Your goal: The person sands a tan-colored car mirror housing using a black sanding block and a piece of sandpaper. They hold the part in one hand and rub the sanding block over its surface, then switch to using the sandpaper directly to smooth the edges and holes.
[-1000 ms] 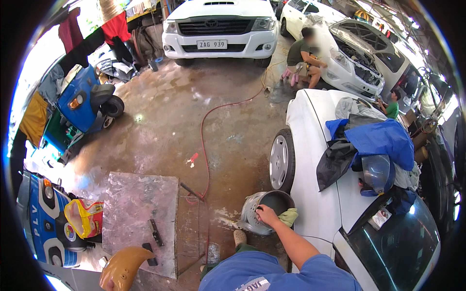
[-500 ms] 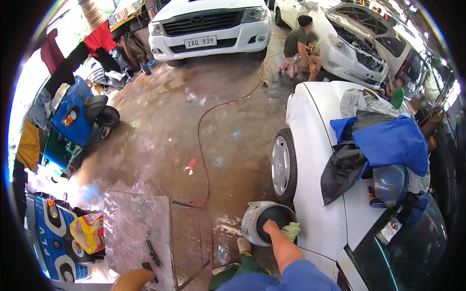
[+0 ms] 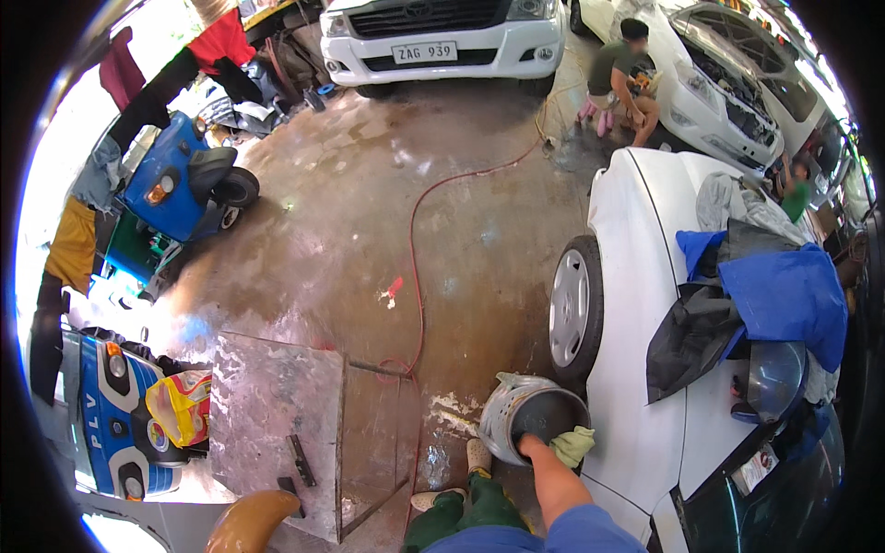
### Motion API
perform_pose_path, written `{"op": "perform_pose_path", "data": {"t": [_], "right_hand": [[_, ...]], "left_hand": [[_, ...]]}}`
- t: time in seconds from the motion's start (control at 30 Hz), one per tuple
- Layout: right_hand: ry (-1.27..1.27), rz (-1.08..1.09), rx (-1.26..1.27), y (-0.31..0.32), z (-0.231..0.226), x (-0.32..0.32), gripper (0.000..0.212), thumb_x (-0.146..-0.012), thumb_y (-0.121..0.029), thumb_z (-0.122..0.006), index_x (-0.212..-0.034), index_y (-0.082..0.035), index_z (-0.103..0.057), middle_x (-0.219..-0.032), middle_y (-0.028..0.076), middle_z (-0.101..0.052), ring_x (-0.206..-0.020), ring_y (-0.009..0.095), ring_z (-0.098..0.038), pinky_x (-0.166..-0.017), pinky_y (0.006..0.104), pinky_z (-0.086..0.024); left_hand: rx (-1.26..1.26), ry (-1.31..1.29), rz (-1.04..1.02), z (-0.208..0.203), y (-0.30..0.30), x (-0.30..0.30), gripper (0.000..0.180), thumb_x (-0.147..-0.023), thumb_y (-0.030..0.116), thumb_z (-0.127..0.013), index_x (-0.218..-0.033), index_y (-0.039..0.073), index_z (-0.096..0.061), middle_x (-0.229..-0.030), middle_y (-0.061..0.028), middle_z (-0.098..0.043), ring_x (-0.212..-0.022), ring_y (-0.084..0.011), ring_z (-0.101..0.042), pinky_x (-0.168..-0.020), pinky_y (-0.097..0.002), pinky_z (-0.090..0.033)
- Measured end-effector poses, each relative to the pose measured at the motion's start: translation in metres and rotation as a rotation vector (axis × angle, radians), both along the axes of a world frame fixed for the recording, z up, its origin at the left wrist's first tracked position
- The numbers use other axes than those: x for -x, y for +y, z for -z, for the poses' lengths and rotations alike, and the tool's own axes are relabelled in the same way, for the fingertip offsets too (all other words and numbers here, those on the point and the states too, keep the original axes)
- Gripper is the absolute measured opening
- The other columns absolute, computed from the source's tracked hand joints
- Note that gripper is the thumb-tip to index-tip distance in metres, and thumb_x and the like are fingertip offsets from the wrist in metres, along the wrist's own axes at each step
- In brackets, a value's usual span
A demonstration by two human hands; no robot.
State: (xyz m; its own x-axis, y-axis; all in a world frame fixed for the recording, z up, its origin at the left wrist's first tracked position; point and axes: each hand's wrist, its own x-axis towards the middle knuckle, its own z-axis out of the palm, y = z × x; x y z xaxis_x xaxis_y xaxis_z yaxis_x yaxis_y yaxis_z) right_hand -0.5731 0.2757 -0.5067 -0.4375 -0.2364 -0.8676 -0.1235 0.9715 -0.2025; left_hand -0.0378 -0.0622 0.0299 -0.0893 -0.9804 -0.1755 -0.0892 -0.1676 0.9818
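Observation:
My right hand reaches into a grey, stained bucket on the floor to the right of my feet. The bucket is tilted, its mouth facing up and right. The hand is at its near inner side, and dark contents or a shadowed inside hide my fingers. A pale green cloth hangs over the bucket's right rim, close to my wrist. My left hand is out of the picture.
A white car with blue and black covers stands close on my right. At left is a worn table with dark tools. A red hose crosses the floor. Ahead, a person sits near a white pickup.
My view has shifted, so the surroundings sit further right. My right hand stays in the bucket and is now nearer its near rim.

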Motion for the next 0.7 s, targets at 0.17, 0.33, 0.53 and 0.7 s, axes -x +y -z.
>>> {"op": "perform_pose_path", "data": {"t": [0.17,0.33,0.53,0.7], "right_hand": [[0.162,0.028,0.070,-0.034,-0.099,0.008,0.039,-0.091,-0.013,-0.050,-0.122,0.004,-0.066,-0.122,0.026,-0.066,-0.116,0.039,-0.064,-0.098,0.0456,-0.050],[0.165,-0.043,0.179,-0.013,-0.150,0.029,0.039,-0.092,-0.010,-0.052,-0.128,0.001,-0.062,-0.115,0.023,-0.070,-0.105,0.037,-0.069,-0.090,0.0444,-0.054],[-0.389,0.776,0.541,0.001,-0.172,0.049,0.039,-0.087,-0.020,-0.063,-0.123,-0.005,-0.065,-0.115,0.018,-0.071,-0.106,0.033,-0.070,-0.091,0.0430,-0.054],[0.315,-0.074,0.228,0.016,-0.161,0.031,0.051,-0.081,-0.034,-0.074,-0.122,-0.005,-0.063,-0.118,0.022,-0.069,-0.114,0.037,-0.065,-0.097,0.0447,-0.051]], "left_hand": [[0.214,-0.205,-0.044,0.012,0.012,-0.036,0.055,-0.094,0.024,-0.056,-0.139,-0.007,-0.048,-0.141,-0.0226,-0.052,-0.129,-0.0355,-0.051,-0.105,-0.0451,-0.045],[0.152,-0.094,-0.047,0.022,0.007,-0.013,0.046,-0.093,0.019,-0.059,-0.133,-0.004,-0.055,-0.132,-0.0196,-0.058,-0.120,-0.0338,-0.057,-0.101,-0.0429,-0.047],[0.183,-0.135,-0.061,0.025,0.015,-0.017,0.042,-0.094,0.019,-0.058,-0.130,-0.003,-0.058,-0.129,-0.0173,-0.059,-0.115,-0.0292,-0.058,-0.100,-0.0402,-0.045],[0.105,0.092,-0.056,0.037,0.000,-0.027,0.049,-0.094,0.025,-0.056,-0.136,0.001,-0.049,-0.132,-0.0174,-0.057,-0.120,-0.0313,-0.058,-0.100,-0.0432,-0.048]]}}
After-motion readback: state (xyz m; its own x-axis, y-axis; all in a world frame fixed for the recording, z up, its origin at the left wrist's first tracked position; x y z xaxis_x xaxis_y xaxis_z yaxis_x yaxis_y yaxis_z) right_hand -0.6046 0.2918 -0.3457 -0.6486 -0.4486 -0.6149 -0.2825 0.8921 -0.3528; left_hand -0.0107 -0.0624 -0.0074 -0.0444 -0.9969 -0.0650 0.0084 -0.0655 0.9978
